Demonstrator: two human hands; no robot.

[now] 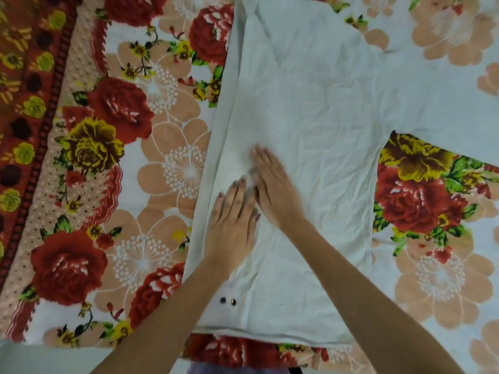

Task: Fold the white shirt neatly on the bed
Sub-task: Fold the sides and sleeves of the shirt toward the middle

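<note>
The white shirt lies spread flat on the flowered bed sheet, its hem toward me and one sleeve stretching off to the upper right. Its left side is folded inward along a long straight edge. My left hand rests palm-down on that folded strip, fingers together and flat. My right hand, slightly blurred, lies flat on the cloth just right of the left one, fingers pointing up and left. Neither hand grips the fabric. Two dark snap buttons show near the hem, beside my left forearm.
A red and yellow patterned blanket runs along the left side of the bed. The sheet's near edge hangs just below the shirt hem. A pale floor strip shows at the bottom left.
</note>
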